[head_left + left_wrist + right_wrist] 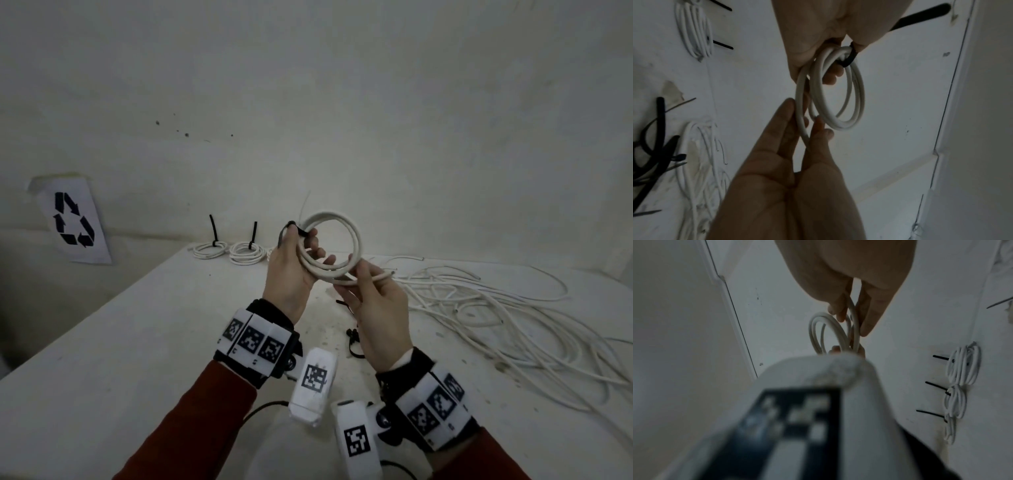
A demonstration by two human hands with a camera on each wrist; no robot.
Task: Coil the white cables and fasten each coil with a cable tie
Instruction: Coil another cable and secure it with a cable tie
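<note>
I hold a white cable coil (330, 216) up above the table. My left hand (301, 241) grips the coil's left side, where a black cable tie (291, 229) loops round the strands. In the left wrist view the tie (849, 59) wraps the coil (840, 126) under my fingers, its tail sticking out to the upper right. My right hand (363, 279) pinches the cable's loose end at the bottom of the coil, seen also in the right wrist view, where the hand (851, 316) grips the coil (812, 332).
Two tied coils (209, 249) (247, 254) lie at the table's far edge, black tie tails upright. A tangle of loose white cables (479, 308) spreads over the right side. Spare black ties (352, 339) lie below my hands. A recycling sign (73, 219) leans at left.
</note>
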